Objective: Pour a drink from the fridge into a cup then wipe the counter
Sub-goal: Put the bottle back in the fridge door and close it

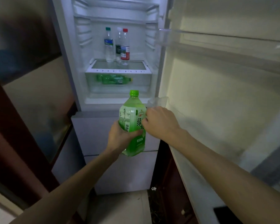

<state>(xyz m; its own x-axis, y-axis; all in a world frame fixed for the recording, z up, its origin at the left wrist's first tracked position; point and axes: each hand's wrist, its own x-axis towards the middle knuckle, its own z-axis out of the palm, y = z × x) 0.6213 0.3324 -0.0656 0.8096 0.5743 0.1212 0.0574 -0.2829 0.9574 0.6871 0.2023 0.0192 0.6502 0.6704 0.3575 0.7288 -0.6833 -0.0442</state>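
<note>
Hands (pixel 120 136) (pixel 160 122) grip bottle (pixel 131 116), open fridge (pixel 120 18), pale floor (pixel 120 207)

we count one big green bottle (pixel 132 123) and two hands, the left hand (pixel 120 136) and the right hand (pixel 160 122). on the shelf (pixel 137 65) we count three clear bottles: one green-capped bottle (pixel 109 47), one white-capped bottle (pixel 118 46), one red-capped bottle (pixel 125 50). the drawer (pixel 90 85) has small green bottles (pixel 111 79), at least two; we cannot tell the exact number.
</note>
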